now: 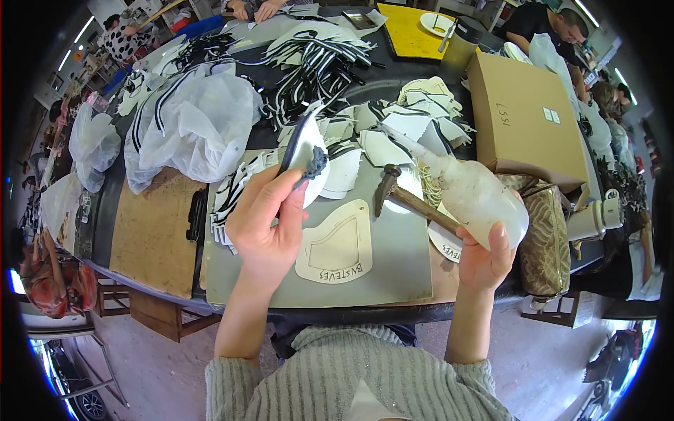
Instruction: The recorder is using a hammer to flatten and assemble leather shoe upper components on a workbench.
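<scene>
My left hand [265, 219] is raised over the grey work board [393, 281]. Pinched in its fingers is a curved white cut piece [300, 144] with a dark edge, and a dark grey lump [317, 163] sits against it. My right hand [486, 261] is wrapped round a translucent squeeze bottle [484, 200], tilted so its long nozzle points up and left. A hammer [421, 205] with a wooden handle lies beside the bottle. Between my hands, a cream template [334, 242] with a cut-out rests flat on the board.
White pieces with black edges [414, 126] are heaped behind the board, with striped strips [323, 63] farther back. Plastic bags [200, 119] stand left. A cardboard box [526, 112], a patterned pouch [547, 245] and a flask [593, 219] are right. Other people sit around the table.
</scene>
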Motion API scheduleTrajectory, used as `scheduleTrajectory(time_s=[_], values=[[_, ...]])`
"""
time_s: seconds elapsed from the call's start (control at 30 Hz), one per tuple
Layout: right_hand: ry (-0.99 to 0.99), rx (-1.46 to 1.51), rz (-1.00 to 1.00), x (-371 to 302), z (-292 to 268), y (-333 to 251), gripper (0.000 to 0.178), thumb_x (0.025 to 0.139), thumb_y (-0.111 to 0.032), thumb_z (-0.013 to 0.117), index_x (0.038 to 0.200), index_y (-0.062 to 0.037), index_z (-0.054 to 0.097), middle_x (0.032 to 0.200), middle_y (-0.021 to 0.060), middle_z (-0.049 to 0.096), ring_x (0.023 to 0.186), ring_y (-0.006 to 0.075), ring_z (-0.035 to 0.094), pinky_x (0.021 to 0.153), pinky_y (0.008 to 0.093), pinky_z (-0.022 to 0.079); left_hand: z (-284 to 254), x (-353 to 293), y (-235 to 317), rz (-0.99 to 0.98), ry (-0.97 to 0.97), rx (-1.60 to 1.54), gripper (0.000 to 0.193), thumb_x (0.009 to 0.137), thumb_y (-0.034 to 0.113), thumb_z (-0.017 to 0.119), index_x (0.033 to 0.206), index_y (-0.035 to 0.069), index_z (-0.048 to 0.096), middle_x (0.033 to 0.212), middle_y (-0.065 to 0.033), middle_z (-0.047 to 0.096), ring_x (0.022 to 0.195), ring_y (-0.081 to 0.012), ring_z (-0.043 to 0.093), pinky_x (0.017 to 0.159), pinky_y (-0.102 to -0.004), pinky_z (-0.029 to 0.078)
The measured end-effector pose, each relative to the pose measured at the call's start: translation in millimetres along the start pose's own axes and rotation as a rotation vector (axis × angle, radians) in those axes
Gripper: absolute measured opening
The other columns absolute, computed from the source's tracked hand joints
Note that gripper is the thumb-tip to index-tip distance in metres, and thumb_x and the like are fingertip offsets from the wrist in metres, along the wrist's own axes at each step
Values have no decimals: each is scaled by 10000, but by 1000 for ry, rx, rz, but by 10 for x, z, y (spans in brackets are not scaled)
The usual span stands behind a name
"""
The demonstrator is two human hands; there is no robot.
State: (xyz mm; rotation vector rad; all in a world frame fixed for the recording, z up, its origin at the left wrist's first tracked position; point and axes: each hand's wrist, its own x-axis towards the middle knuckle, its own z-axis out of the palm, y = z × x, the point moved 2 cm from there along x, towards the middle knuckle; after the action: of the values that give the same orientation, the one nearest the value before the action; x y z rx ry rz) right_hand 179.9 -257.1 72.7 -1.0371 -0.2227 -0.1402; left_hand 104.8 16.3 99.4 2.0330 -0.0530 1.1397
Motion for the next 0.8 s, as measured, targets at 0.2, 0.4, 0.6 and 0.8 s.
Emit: scheduleTrajectory(time_s=[0.2,0.4,0.6,0.8], values=[[28,-2,14,43,85,-6,738,805,-290,775,1354,-1,374,1164,178,572,953,283,670,615,372,599,-41,11,79,-109,-76,-97,128,887,-38,686,1013,-45,706,946,-146,693,633,-107,627,548,-219,489],[-57,-146,-81,49,220,-88,750,782,-274,782,1357,-16,376,1174,162,554,1013,299,640,702,383,584,16,-94,80,-250,-112,-207,108,901,-21,684,1003,-56,686,848,-113,656,644,-95,614,568,-213,447],[-187,-45,-328,200,397,-581,751,737,-246,814,1331,11,434,1186,129,541,1133,262,564,962,382,471,71,-149,44,-470,-115,-408,95,928,-8,669,999,-70,675,823,-56,609,665,-83,628,546,-199,461],[17,-748,-557,266,256,-479,696,742,-308,836,1257,14,497,1155,105,541,1062,218,563,935,342,459,110,-192,74,-525,-66,-508,88,931,10,674,976,-65,672,820,-46,609,677,-89,648,532,-203,497]])
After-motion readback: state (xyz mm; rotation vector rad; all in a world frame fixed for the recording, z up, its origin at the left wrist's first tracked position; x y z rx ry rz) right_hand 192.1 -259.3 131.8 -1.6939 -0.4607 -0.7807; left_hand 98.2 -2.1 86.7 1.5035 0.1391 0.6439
